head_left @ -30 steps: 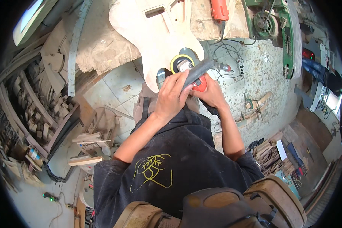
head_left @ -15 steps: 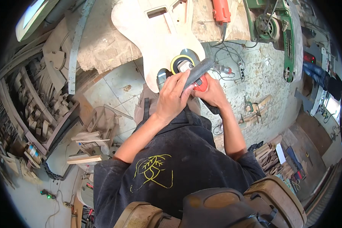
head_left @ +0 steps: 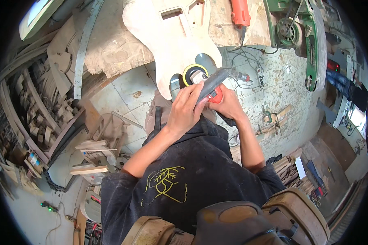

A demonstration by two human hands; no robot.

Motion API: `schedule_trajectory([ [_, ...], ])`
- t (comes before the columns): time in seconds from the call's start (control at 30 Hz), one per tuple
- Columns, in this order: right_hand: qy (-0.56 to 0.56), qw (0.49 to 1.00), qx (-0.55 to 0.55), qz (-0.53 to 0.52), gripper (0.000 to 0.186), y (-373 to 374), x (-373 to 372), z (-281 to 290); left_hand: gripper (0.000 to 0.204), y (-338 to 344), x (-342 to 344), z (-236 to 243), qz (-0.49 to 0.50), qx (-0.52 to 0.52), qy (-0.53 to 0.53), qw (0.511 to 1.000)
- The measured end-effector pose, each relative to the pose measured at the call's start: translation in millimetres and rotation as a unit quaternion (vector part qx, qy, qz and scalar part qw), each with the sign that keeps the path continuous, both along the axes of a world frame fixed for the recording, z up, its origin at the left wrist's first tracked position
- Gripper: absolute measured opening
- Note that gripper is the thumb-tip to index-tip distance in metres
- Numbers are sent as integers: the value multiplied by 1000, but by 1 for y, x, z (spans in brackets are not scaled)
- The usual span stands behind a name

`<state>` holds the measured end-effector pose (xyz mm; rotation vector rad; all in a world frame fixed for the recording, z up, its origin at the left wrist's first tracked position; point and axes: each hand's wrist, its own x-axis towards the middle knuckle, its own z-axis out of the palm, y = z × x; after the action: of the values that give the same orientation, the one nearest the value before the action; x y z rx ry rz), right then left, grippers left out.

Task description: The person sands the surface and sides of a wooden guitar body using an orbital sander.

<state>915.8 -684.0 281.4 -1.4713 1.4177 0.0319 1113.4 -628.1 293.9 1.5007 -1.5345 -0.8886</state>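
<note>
A pale wooden guitar body [head_left: 167,45] reaches over the edge of the workbench toward me, its horns pointing my way. Between the horns sits a power sander, apparently an angle grinder, with a red housing [head_left: 217,96] and a yellow-rimmed round pad [head_left: 185,76]. My right hand [head_left: 229,105] is wrapped around the red housing. A dark grey bar-like piece [head_left: 213,83] lies across the tool, and my left hand [head_left: 185,111] is closed around its lower end. The pad's working face is hidden, so I cannot tell whether it touches the wood.
On the worn bench [head_left: 122,57] lies an orange power tool [head_left: 241,14] with a cord. A green machine with a pulley [head_left: 288,32] stands at the right. Cables [head_left: 253,67] and clamps [head_left: 277,120] lie on the dusty tiled floor. Wood offcuts [head_left: 43,122] fill the left side.
The sander's pad has come slightly toward me, away from the far end of the cutaway. The whole view has shifted a little. Both hands keep their grip.
</note>
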Motion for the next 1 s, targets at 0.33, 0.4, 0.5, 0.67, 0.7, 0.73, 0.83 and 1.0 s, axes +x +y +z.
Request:
schedule_trajectory([
  [0.33, 9, 1000, -15, 4, 73, -3, 15, 0, 50, 0, 11, -3, 4, -11, -16, 1000],
  [0.4, 14, 1000, -7, 9, 73, 4, 15, 4, 49, 8, 10, -2, 7, -2, -9, 1000],
  [0.5, 21, 1000, -6, 7, 76, 4, 14, 6, 48, 4, 10, -1, 12, -8, -3, 1000],
  [0.67, -13, 1000, -18, -4, 73, -10, 23, 2, 48, -5, 18, -3, 22, -19, -21, 999],
  [0.7, -5, 1000, -11, 5, 73, -10, 23, 2, 48, -3, 18, -4, 20, -17, -18, 999],
  [0.73, 3, 1000, -5, 15, 72, -10, 23, 2, 47, -1, 19, -5, 17, -15, -16, 1000],
  [0.83, 13, 1000, -4, 10, 72, 8, 20, 1, 47, 11, 15, -3, 16, -9, -2, 1000],
  [1.0, 9, 1000, -2, 0, 73, 9, 24, 4, 47, 11, 17, 0, 19, -11, 3, 1000],
])
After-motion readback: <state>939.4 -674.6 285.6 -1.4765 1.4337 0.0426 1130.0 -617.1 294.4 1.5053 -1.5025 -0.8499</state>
